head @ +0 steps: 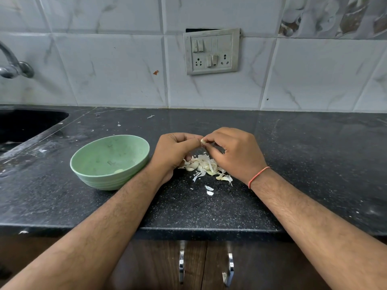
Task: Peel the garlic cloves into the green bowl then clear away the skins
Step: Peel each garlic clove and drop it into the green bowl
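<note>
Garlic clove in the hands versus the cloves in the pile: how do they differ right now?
The held clove is up off the counter, pinched between the left hand and right hand; the pile lies on the counter below them. The held clove is single and mostly hidden by fingers; the pile's cloves are mixed with loose skins. All look pale cream.

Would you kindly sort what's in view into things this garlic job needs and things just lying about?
Job: garlic clove pinched by left hand and right hand; garlic pile; green bowl.
Lying about: tap; sink; switchboard.
</note>
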